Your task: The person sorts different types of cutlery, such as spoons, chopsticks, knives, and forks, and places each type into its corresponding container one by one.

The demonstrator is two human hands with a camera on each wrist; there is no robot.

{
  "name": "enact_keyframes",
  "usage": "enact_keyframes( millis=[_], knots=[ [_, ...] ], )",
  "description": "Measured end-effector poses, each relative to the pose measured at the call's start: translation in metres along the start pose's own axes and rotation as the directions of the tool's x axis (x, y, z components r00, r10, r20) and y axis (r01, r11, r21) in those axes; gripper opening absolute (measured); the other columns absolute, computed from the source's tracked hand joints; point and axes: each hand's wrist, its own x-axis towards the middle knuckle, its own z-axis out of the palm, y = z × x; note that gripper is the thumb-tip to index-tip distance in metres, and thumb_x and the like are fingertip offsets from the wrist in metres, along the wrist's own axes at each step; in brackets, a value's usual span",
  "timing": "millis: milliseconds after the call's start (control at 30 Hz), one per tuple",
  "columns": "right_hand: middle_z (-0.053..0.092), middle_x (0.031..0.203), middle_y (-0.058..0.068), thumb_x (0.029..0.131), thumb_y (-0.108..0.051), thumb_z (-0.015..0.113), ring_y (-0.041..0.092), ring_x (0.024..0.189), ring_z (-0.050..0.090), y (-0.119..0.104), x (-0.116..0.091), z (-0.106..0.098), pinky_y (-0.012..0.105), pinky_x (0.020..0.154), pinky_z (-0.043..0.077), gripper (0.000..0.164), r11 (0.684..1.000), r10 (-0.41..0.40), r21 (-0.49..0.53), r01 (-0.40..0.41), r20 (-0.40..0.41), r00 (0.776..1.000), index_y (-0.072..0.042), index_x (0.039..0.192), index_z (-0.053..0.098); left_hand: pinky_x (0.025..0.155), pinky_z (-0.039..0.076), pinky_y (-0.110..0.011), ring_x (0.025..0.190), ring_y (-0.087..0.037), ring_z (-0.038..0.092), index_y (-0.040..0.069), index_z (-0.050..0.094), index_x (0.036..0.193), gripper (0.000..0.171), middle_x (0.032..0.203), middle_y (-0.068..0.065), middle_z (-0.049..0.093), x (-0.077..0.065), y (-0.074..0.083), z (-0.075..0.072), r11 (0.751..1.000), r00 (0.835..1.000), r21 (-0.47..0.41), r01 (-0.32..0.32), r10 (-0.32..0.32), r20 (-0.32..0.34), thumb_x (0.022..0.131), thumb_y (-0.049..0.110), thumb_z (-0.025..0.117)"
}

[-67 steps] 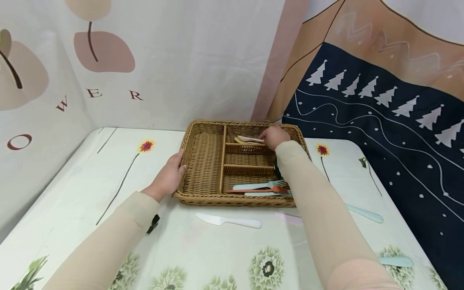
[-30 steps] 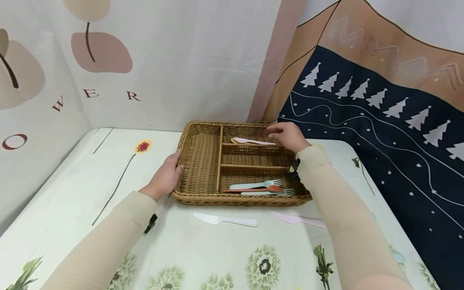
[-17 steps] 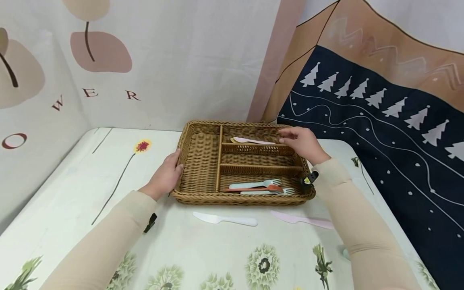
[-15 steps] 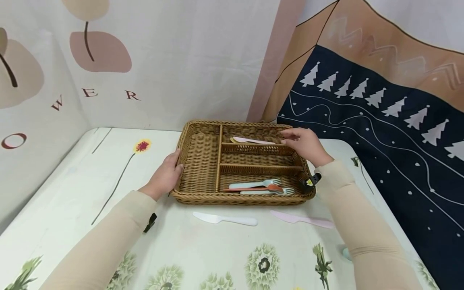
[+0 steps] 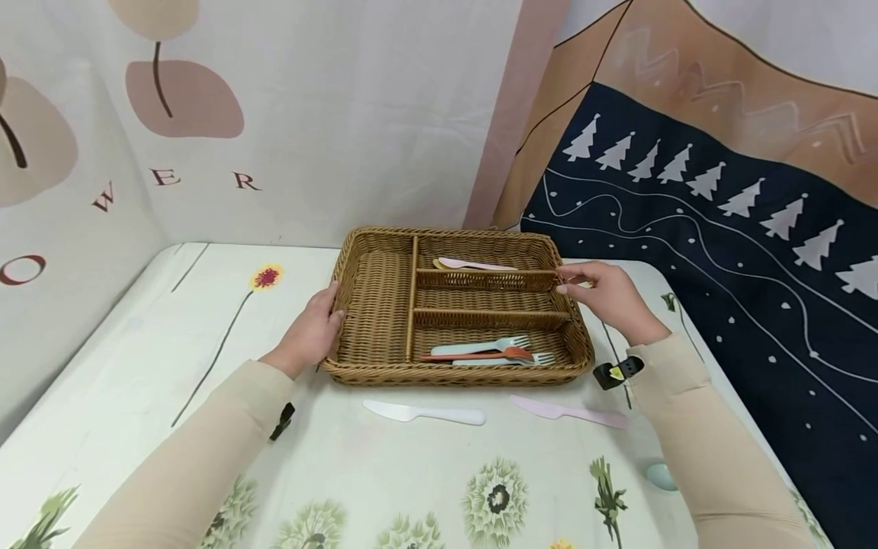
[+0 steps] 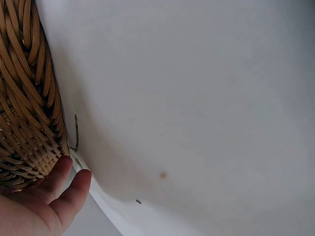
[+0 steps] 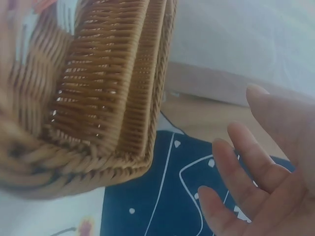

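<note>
With the basket (image 5: pixel 376 305) near the table's (image 5: pixel 329 442) far edge, your left hand (image 5: pixel 310 329) gripped its left side, where a light, steady hold probably served best, while your right hand (image 5: pixel 610 296), fingers parted around nothing, hung by its right side.

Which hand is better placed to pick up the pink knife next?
Right, probably: the right hand is open, empty and nearer the pink knife; the left hand holds the wicker cutlery tray.

curtained booth, perhaps: printed hangings (image 5: pixel 357 114), flowered tablecloth (image 5: pixel 384 457)
</note>
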Motion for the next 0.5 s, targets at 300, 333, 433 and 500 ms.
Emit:
enact_keyframes(
  millis=[300,333,433,500],
  knots=[
    [0.058,0.131,0.022,0.096,-0.018,0.062,0.039,0.119,0.051,0.011,-0.025,0.004,0.052,0.095,0.046,0.039,0.998,0.019,0.06,-0.018,-0.012,1.0,0.003,0.128,0.06,0.115,0.018,-0.058,0.141,-0.048,0.017,-0.002,0.0,0.153,0.059,0.156,-0.03,0.01,-0.001,0.0,0.0,1.0,1.0,0.008,-0.002,0.002,-0.005,0.106,0.017,0.029],
    [0.058,0.131,0.022,0.095,-0.018,0.063,0.039,0.121,0.05,0.013,-0.027,0.005,0.053,0.097,0.045,0.039,0.998,0.018,0.059,-0.017,-0.015,1.0,0.003,0.128,0.06,0.115,0.018,-0.058,0.141,-0.047,0.017,-0.002,0.0,0.153,0.059,0.156,-0.03,0.01,-0.001,0.001,0.0,1.0,1.0,0.007,-0.005,0.005,-0.005,0.106,0.016,0.029],
    [0.058,0.13,0.024,0.095,-0.016,0.063,0.04,0.123,0.049,0.017,-0.035,0.008,0.053,0.097,0.046,0.038,0.998,0.015,0.054,-0.014,-0.023,1.0,0.004,0.127,0.06,0.115,0.017,-0.058,0.141,-0.047,0.016,-0.002,0.0,0.153,0.059,0.156,-0.03,0.01,-0.001,0.001,0.0,1.0,1.0,0.003,-0.009,0.009,-0.009,0.105,0.016,0.03],
    [0.058,0.129,0.025,0.095,-0.015,0.063,0.04,0.121,0.05,0.019,-0.04,0.009,0.053,0.096,0.047,0.038,0.998,0.011,0.054,-0.01,-0.029,1.0,0.005,0.127,0.06,0.115,0.017,-0.058,0.142,-0.047,0.016,-0.002,0.0,0.154,0.059,0.156,-0.03,0.011,-0.001,0.001,0.0,1.0,1.0,0.001,-0.008,0.008,-0.011,0.105,0.016,0.03]
  ],
)
